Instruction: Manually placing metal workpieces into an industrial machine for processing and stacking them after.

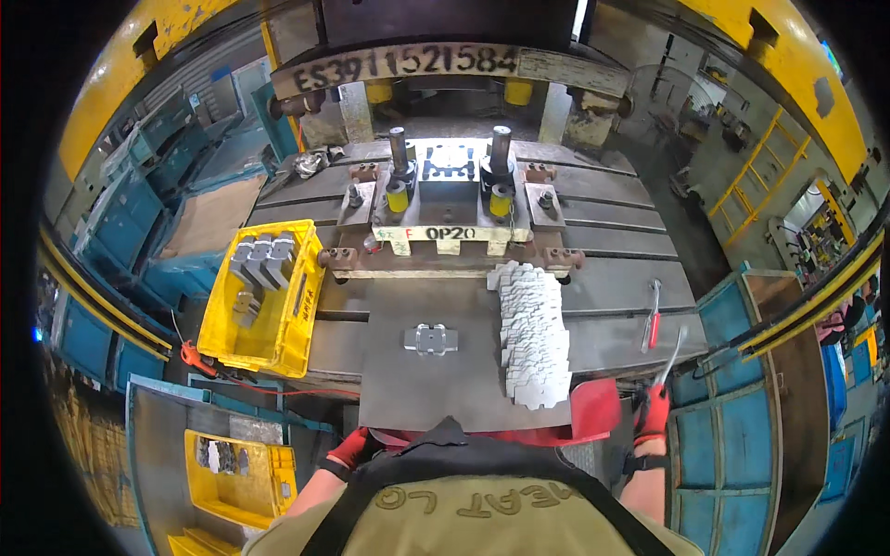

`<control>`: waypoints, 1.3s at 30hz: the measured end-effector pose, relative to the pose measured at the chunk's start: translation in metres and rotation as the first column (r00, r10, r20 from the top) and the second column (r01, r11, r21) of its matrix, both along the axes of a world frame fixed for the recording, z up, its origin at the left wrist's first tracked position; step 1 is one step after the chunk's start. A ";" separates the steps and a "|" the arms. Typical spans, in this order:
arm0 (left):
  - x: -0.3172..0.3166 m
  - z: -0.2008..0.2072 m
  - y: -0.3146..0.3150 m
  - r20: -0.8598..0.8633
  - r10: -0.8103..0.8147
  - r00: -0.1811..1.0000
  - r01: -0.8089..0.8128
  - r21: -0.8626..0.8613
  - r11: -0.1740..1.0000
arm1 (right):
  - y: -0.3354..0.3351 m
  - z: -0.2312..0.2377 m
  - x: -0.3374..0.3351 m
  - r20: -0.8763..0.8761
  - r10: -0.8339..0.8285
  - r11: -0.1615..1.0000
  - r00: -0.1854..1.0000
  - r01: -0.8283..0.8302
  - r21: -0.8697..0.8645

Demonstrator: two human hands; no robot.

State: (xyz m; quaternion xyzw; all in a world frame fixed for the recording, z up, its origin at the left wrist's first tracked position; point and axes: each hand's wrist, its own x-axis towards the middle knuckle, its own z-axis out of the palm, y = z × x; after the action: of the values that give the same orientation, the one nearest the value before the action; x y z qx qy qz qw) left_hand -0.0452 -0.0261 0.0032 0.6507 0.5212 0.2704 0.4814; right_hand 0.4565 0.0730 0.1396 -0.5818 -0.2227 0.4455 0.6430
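Note:
My right hand (654, 414), in a red glove, is closed around a long thin metal tool (670, 356) that points up and away, right of the table's front edge. My left hand (349, 448), also red-gloved, is low beside the front edge of the flat metal plate (431, 375); its fingers are mostly hidden. One small stamped metal part (431, 340) lies alone on this plate. To its right, a long row of overlapping flat metal blanks (533, 338) runs from the die toward me. The die (450, 208) stands behind, with two dark guide posts.
A yellow bin (264, 301) with stacked metal parts stands at the left. A red-handled wrench (653, 320) lies on the right of the slotted press bed (607, 264). Below left is another yellow bin (241, 482); blue crates (728, 435) stand at the right. The press beam (445, 69) hangs above.

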 end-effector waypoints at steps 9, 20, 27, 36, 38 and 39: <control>0.013 0.019 0.007 0.147 0.279 0.949 -0.221 -0.323 0.920 | -0.051 -0.104 -0.014 0.134 0.315 0.874 0.940 -0.232 -0.427; 0.038 0.045 0.010 0.247 0.610 0.753 -0.392 -0.576 0.718 | -0.030 -0.118 -0.016 0.593 0.714 0.678 0.371 -0.158 -0.718; 0.008 -0.018 0.017 0.056 0.214 0.975 -0.206 -0.131 0.970 | -0.020 -0.183 -0.002 -0.010 -0.083 0.945 0.997 0.076 -0.319; 0.020 0.009 0.015 0.247 0.214 0.945 -0.238 0.069 0.969 | -0.027 -0.083 -0.042 0.148 0.081 0.852 0.986 0.009 -0.524; 0.024 0.016 0.020 0.342 0.288 0.894 -0.278 -0.078 0.957 | -0.025 -0.090 -0.037 0.180 0.108 0.828 0.978 0.012 -0.560; 0.022 0.012 0.022 0.340 0.292 0.894 -0.273 -0.104 0.956 | -0.026 -0.093 -0.034 0.176 0.117 0.822 0.977 0.004 -0.570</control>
State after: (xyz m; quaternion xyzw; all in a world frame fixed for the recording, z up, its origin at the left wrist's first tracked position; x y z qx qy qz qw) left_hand -0.0231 -0.0045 0.0151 0.4962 0.5224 0.4356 0.5396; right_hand 0.4227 0.0475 0.0465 -0.7819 -0.1616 0.4488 0.4012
